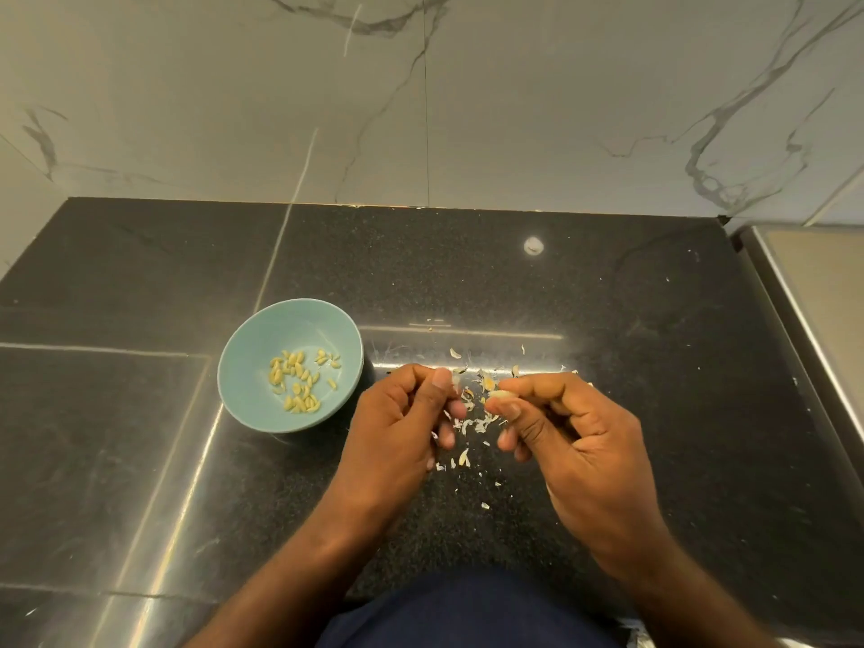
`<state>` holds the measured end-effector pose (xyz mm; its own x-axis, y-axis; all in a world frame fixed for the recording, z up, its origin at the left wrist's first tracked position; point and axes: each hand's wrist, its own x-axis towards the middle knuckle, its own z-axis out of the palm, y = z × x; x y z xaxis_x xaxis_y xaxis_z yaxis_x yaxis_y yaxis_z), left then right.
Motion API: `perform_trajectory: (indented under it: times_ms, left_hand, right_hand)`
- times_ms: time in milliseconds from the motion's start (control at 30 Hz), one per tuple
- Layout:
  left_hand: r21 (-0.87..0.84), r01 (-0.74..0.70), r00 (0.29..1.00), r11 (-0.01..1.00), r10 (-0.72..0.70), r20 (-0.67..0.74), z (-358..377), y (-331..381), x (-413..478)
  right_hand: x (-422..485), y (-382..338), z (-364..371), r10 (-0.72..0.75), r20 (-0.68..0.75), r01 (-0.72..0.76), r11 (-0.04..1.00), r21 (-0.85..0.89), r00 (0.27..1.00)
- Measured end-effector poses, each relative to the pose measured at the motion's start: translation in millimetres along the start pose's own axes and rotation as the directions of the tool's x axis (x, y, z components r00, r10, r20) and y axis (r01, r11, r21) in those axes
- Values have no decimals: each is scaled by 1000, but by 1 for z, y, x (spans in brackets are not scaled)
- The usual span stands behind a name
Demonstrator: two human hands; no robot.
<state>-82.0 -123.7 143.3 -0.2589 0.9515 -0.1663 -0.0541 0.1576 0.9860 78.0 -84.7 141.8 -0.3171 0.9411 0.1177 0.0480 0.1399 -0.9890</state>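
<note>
We pinch 1 pale seed [500, 394] between thumb and forefinger of our right hand [575, 437], just above the husk flakes [472, 425] strewn on the black counter [654, 320]. Our left hand [397, 423] curls just beside it, thumb on forefinger; whether it holds a flake we cannot tell. The teal bowl [255, 343] of shelled seeds [299, 381] sits near, to the left.

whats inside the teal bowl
A loose scatter of pale yellow shelled seeds lies on the bottom of the teal bowl. Nothing else shows; the near inner wall is hidden behind its rim.
</note>
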Motion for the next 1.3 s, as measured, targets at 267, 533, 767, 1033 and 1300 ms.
perform_trajectory:
  times_ms: [267, 533, 767, 1033, 1300]
  left_hand:
    - [183, -122, 991, 976, 131, -40, 0, -7, 1]
    - [173, -145, 988, 974, 132, 87, -1, -18, -8]
    - [-143, -56, 998, 988, 52, -33, 6, -18, -18]
    - [-231, 10, 992, 973, -38, -117, 5, -19, -23]
    - [-96, -41, 993, 995, 30, -113, 8, -18, -29]
  right_hand:
    - [1, 1, 0, 138, 16, -138, 990, 17, 990]
    - [2, 7, -1, 220, 180, -211, 975, -65, 959]
    - [-2, 4, 7, 154, 181, -166, 985, 51, 971]
    - [8, 8, -7, 183, 198, -135, 963, -235, 963]
    - [-3, -6, 2, 15, 246, 22, 989, -148, 969]
